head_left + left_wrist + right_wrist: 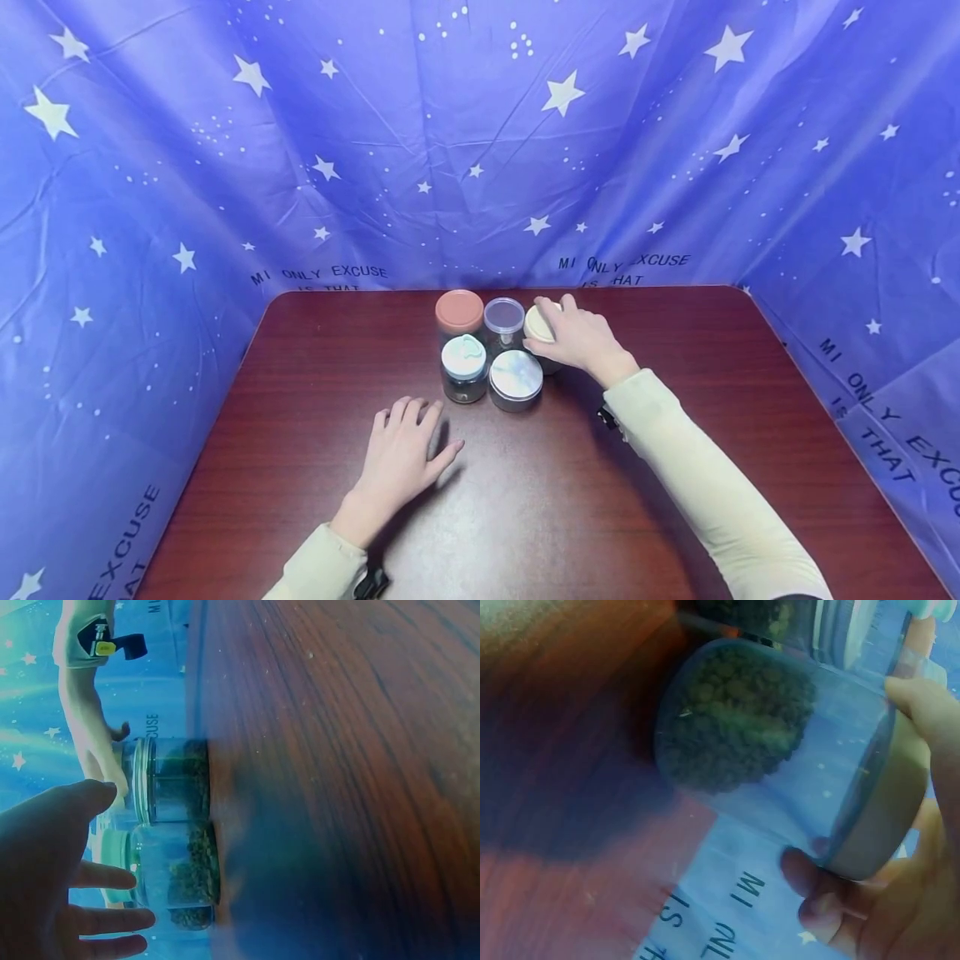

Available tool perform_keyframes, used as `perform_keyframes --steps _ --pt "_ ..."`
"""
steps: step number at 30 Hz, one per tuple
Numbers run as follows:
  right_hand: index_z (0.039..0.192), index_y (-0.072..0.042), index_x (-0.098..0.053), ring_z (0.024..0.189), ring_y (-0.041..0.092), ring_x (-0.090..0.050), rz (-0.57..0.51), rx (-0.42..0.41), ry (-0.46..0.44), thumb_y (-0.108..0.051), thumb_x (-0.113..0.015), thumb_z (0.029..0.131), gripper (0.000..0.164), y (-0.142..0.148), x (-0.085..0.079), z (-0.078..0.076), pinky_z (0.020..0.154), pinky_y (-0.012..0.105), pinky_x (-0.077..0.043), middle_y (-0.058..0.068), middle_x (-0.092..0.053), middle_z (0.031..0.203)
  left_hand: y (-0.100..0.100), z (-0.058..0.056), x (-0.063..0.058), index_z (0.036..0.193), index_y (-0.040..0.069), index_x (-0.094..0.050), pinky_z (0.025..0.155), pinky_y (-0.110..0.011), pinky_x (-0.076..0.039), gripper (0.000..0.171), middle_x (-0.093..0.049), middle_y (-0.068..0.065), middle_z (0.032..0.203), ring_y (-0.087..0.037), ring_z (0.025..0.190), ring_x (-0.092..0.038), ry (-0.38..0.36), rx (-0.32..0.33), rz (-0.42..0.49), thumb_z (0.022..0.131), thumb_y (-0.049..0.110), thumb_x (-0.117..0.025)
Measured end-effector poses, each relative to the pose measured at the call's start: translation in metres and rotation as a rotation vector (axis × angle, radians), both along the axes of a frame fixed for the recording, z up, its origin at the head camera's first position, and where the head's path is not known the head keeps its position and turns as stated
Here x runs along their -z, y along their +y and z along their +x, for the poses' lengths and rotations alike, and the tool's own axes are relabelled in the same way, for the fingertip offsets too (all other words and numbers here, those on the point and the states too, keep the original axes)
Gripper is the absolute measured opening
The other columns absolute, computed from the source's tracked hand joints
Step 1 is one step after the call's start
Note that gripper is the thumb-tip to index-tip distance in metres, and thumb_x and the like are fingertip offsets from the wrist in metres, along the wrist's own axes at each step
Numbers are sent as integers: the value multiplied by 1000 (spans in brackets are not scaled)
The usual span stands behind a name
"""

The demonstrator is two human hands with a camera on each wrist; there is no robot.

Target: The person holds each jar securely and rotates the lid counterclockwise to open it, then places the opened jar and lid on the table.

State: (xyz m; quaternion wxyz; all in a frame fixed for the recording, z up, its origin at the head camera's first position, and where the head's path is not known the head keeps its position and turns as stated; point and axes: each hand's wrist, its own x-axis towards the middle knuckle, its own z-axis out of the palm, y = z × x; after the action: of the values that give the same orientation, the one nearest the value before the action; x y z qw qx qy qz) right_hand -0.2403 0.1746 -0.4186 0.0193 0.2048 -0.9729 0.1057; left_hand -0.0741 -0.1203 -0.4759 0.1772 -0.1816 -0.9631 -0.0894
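My right hand (581, 333) grips the cream lid (537, 326) of a clear jar at the back right of a cluster of jars. In the right wrist view, fingers and thumb curl round that lid (889, 802), and small dark pellets fill part of the jar (735, 720). Whether its base touches the table, I cannot tell. My left hand (405, 454) hovers low in front of the cluster with fingers spread, holding nothing. Nearest to it are a jar with a pale blue-white lid (464, 358) and a silver-lidded jar (516, 375).
Behind those two stand an orange-lidded jar (459, 311) and one with a translucent purplish lid (504, 315). All stand close together towards the back of the brown wooden table (315, 375). A blue star-printed curtain (450, 125) hangs round the back and sides.
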Motion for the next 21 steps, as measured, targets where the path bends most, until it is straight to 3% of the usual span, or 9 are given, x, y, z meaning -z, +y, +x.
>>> perform_keyframes --steps 13,21 --pt "141 -20 -51 73 39 -62 -52 35 58 -55 -68 83 70 7 16 3 62 56 -53 24 -52 113 0 4 3 128 9 -67 90 -53 -46 68 -67 -15 121 -33 115 -61 2 12 -14 87 62 -72" --pt "139 -23 -52 73 38 -63 -46 53 92 -55 -69 82 68 20 10 5 59 54 -52 23 -53 112 -1 1 3 124 11 -67 85 -51 -47 70 -68 -13 116 -32 110 -62 30 10 -5 82 66 -75"
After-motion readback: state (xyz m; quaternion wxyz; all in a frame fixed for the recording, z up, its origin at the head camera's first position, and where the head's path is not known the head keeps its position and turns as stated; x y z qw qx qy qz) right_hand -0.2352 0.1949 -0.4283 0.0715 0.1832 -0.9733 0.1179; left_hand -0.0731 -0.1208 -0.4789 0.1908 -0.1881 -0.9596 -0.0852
